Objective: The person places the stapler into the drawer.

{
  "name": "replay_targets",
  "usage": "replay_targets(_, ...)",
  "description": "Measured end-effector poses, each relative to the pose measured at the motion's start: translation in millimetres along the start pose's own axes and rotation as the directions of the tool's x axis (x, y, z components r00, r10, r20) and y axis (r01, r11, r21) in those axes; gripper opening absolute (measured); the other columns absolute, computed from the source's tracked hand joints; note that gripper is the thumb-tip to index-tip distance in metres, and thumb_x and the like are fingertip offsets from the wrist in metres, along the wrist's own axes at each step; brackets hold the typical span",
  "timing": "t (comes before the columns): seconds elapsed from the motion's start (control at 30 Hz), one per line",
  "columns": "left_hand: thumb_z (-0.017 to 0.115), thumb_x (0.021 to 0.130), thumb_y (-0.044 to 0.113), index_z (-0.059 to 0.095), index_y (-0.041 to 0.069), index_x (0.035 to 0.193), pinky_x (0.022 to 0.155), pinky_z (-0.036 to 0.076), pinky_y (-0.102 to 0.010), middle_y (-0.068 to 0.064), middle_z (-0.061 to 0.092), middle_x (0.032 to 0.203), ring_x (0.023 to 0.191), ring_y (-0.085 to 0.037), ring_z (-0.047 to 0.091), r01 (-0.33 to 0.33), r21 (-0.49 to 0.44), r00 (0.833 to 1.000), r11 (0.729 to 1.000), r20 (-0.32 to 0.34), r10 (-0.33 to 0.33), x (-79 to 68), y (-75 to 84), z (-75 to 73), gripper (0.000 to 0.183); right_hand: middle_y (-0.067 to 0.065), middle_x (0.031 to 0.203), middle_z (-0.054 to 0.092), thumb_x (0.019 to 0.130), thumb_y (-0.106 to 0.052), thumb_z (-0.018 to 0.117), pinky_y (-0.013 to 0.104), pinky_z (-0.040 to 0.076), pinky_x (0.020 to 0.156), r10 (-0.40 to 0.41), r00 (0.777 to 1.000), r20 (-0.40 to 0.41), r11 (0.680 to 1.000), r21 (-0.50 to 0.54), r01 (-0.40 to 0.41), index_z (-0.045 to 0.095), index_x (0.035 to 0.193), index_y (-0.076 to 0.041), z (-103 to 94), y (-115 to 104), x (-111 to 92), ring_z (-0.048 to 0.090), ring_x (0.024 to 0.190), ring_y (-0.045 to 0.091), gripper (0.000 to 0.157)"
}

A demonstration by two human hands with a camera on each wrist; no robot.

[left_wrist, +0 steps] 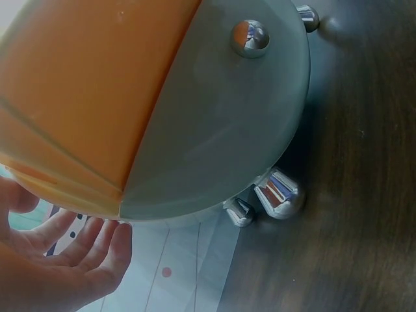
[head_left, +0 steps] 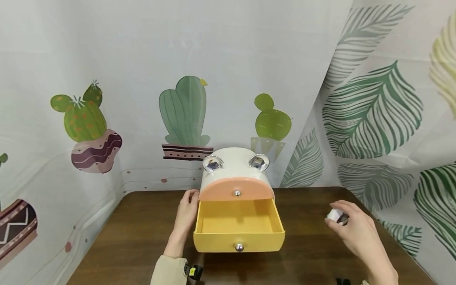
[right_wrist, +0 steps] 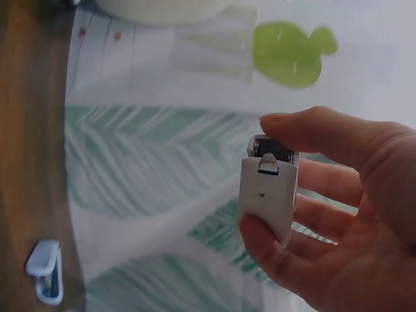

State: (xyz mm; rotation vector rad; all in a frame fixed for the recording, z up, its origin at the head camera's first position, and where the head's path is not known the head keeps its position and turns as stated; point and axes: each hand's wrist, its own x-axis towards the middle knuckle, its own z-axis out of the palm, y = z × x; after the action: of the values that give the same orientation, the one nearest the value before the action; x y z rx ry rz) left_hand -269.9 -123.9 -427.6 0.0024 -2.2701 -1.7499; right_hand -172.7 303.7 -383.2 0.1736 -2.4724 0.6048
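Note:
A white frog-like desk box (head_left: 228, 162) with shiny bulging eyes stands at the table's far middle. Its yellow lower drawer (head_left: 239, 242) is pulled out and looks empty inside; the orange upper drawer (head_left: 222, 190) is closed. My left hand (head_left: 187, 213) rests against the box's left side, fingers loosely bent in the left wrist view. Off to the right, my right hand (head_left: 358, 227) holds a mini stapler (right_wrist: 268, 195) in the air. It is white with a dark end and a small metal tab, pinched between thumb and fingers.
The box stands on a dark wooden table (head_left: 142, 237). Behind it hangs a white cloth (head_left: 228, 51) printed with cacti and leaves. In the right wrist view, a small white object (right_wrist: 45, 260) with a dark gap lies near the table's edge.

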Motion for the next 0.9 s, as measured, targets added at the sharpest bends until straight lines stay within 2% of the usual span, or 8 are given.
replay_targets(0.13,0.043,0.105,0.032,0.056,0.003,0.125,0.087,0.043,-0.042,-0.013,0.06,0.115,0.103,-0.026,0.055,-0.004,-0.005,1.0,1.0,0.01,0.004,-0.4,-0.4,0.7,0.037,0.016,0.119,0.062,0.072,-0.012,0.083,0.049,0.041,0.073,-0.078,0.997,0.012,0.997,0.013,0.078,0.069,0.109,-0.002,1.9,-20,4,0.06,0.101,0.038,0.041)
replay_targets(0.27,0.043,0.105,0.032,0.057,0.004,0.125,0.087,0.043,-0.042,-0.012,0.06,0.114,0.102,-0.026,0.055,0.006,-0.002,1.0,1.0,0.004,-0.006,0.9,-2.2,1.3,0.036,0.013,0.12,0.063,0.071,-0.01,0.084,0.048,0.045,0.075,-0.151,0.988,0.023,0.988,0.027,0.151,0.069,0.11,-0.003,3.1,-40,10,0.062,0.101,0.035,0.043)
replay_targets(0.43,0.042,0.106,0.031,0.056,0.005,0.124,0.087,0.044,-0.043,-0.013,0.06,0.113,0.102,-0.026,0.055,0.01,0.0,1.0,1.0,0.0,-0.01,2.2,-2.2,1.7,0.036,0.007,0.121,0.064,0.068,-0.007,0.085,0.043,0.049,0.078,-0.288,0.957,0.019,0.956,0.067,0.286,0.071,0.11,-0.006,4.7,-66,19,0.063,0.104,0.028,0.044)
replay_targets(0.57,0.043,0.105,0.031,0.056,0.004,0.124,0.088,0.043,-0.044,-0.012,0.061,0.113,0.102,-0.027,0.055,0.004,0.005,1.0,1.0,-0.006,-0.004,2.7,-2.2,2.1,0.036,0.006,0.123,0.063,0.072,-0.008,0.084,0.04,0.052,0.078,-0.402,0.914,0.053,0.913,0.097,0.396,0.07,0.111,-0.007,8.3,-85,26,0.063,0.105,0.024,0.041)
replay_targets(0.73,0.042,0.105,0.033,0.055,0.004,0.125,0.088,0.043,-0.045,-0.013,0.06,0.114,0.104,-0.028,0.055,0.012,0.008,1.0,1.0,0.005,-0.012,2.7,-3.0,1.9,0.037,0.011,0.125,0.062,0.076,-0.008,0.08,0.033,0.053,0.076,-0.515,0.849,0.116,0.853,0.17,0.494,0.069,0.115,-0.002,15.7,-106,35,0.063,0.101,0.02,0.041)
replay_targets(0.9,0.042,0.106,0.032,0.055,0.005,0.125,0.09,0.042,-0.046,-0.014,0.059,0.116,0.106,-0.028,0.054,0.02,0.001,1.0,1.0,0.005,-0.02,2.6,-3.1,0.9,0.036,0.01,0.124,0.063,0.077,-0.01,0.076,0.036,0.051,0.087,-0.621,0.765,0.17,0.781,0.218,0.586,0.068,0.116,-0.002,25.1,-130,45,0.06,0.11,0.021,0.04)
